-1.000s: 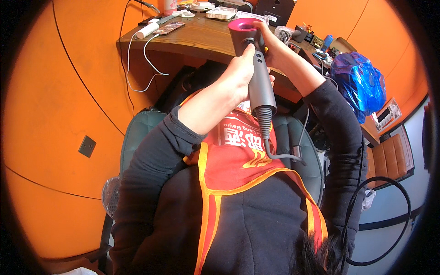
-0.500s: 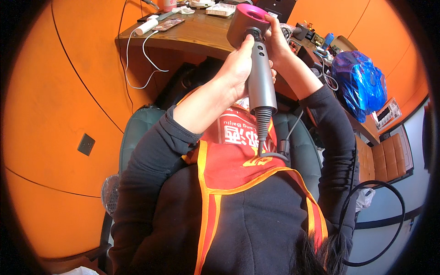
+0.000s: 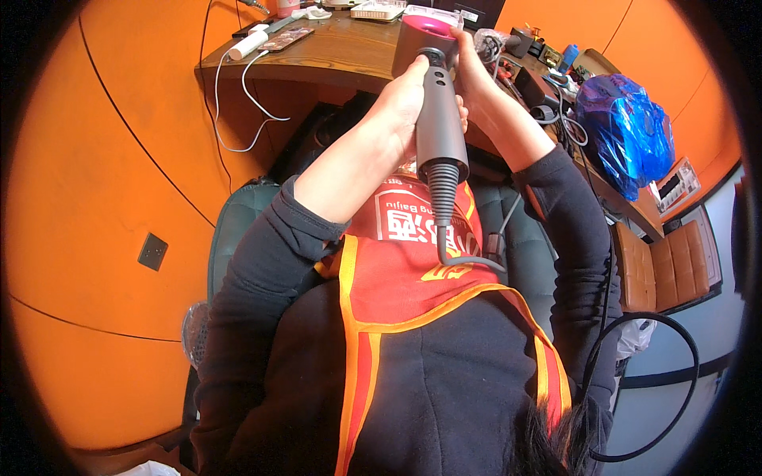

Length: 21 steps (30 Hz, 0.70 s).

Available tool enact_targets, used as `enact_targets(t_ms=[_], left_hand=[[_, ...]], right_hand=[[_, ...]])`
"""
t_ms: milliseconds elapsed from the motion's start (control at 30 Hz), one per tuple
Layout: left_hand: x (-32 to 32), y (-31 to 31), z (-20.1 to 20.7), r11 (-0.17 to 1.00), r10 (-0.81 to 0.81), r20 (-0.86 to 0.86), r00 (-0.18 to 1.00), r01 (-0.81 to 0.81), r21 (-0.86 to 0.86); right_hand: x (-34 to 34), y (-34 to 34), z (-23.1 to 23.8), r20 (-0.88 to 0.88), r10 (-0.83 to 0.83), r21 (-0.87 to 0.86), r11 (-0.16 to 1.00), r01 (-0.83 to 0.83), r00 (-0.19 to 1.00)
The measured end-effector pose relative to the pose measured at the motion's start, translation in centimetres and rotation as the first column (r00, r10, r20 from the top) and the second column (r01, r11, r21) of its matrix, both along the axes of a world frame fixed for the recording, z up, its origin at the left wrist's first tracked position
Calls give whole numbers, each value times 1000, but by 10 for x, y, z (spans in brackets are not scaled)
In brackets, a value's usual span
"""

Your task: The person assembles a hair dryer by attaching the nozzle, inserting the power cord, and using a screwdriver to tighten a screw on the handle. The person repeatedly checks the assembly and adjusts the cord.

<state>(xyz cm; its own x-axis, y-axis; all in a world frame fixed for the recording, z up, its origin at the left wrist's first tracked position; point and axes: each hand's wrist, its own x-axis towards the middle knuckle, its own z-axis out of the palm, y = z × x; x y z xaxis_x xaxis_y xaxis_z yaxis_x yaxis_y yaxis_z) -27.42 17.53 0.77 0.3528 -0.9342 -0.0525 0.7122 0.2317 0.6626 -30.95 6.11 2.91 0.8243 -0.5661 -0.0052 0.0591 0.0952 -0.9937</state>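
Observation:
A hair dryer [image 3: 441,135], grey with a pink ring at its round head, is held up in front of me, its head tilted away toward the desk. My left hand [image 3: 406,99] wraps round the handle, thumb pressed near the top by the small buttons. At the right side of the head, my right hand [image 3: 470,71] grips with its thumb by the pink ring; its other fingers are mostly hidden behind the dryer. The grey cord [image 3: 444,230] drops from the handle's lower end and bends right over my red apron [image 3: 397,297].
Beyond my hands stands a wooden desk [image 3: 349,59] with a phone [image 3: 287,38], a white charger [image 3: 248,45] and dangling cable. A blue plastic bag [image 3: 623,135] sits right, near tools and wires. A brown padded chair [image 3: 675,274] is farther right; a black cable loops [image 3: 697,365] there.
The hair dryer has shifted slightly left and its head has tipped a little farther away. Both hands have moved along with it, keeping their hold.

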Motion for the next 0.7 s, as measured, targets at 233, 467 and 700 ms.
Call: enact_targets(t_ms=[233, 467, 700], left_hand=[[9, -2, -9, 1000, -14, -60, 998, 12, -28], [11, -1, -9, 998, -50, -195, 980, 44, -33], [6, 3, -7, 999, -36, -151, 988, 34, -16]], right_hand=[[6, 6, -2, -139, 13, 75, 997, -3, 990], [7, 3, -3, -243, -12, 88, 996, 34, 970], [7, 7, -3, -113, -34, 72, 996, 43, 993]])
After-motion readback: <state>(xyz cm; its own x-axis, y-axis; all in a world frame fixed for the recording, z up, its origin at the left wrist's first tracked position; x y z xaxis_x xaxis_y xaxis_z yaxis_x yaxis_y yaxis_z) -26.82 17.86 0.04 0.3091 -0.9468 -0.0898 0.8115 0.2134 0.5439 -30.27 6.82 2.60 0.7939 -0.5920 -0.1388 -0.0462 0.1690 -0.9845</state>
